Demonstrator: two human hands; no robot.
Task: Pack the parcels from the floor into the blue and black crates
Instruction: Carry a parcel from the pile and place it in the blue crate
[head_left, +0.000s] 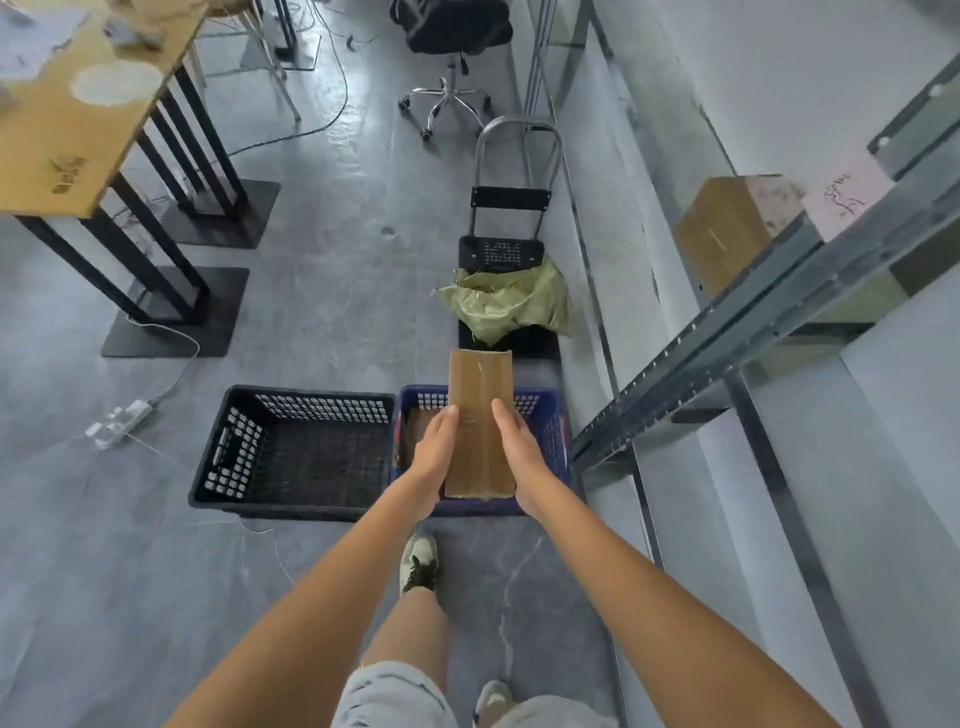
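I am holding a long, flat brown cardboard parcel (480, 421) above the blue crate (550, 441). My left hand (434, 457) and right hand (519, 457) are gripping its long edges. The black crate (228, 447), perforated plastic, is sitting just left. No readable label is showing.

You see everything through one head-worn wide-angle camera, looking steeply down and forward over your own arms at the floor (332, 322), close above the two crates, shelving along your right.
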